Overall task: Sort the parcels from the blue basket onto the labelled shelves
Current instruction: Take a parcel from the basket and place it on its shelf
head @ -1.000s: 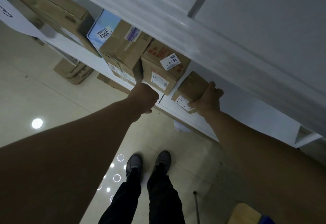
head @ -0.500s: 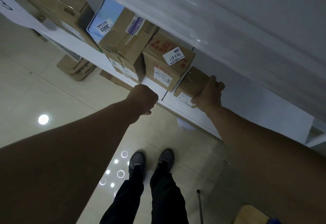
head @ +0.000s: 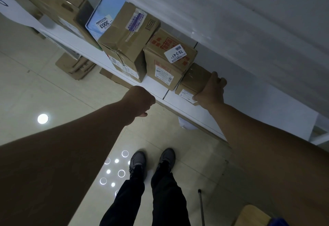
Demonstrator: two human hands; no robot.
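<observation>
The small cardboard parcel [head: 193,80] sits on the white shelf [head: 156,87] near its front edge, at the right end of a row of boxes. Its left side is tight against or just beside the red-printed box labelled 78-3-4 [head: 165,60]; I cannot tell whether they touch. The right hand [head: 211,92] holds it, with the fingers [head: 219,80] wrapped over the far right edge and the thumb pressed at the front lower corner by the shipping label. The left hand [head: 140,101] is a closed fist just in front of the shelf lip, with nothing seen in it. The parcel looks like stiff corrugated board and is compact enough for one hand to span, so it is probably light and should keep its shape under a firm squeeze. The top has a sheen, perhaps tape, and may be slippery, so the bare cardboard sides and corners are the better places to take hold. Because the neighbouring box blocks the left face, the right face and front corner are the practical grip. A flat push on the front would seat the parcel deeper.
</observation>
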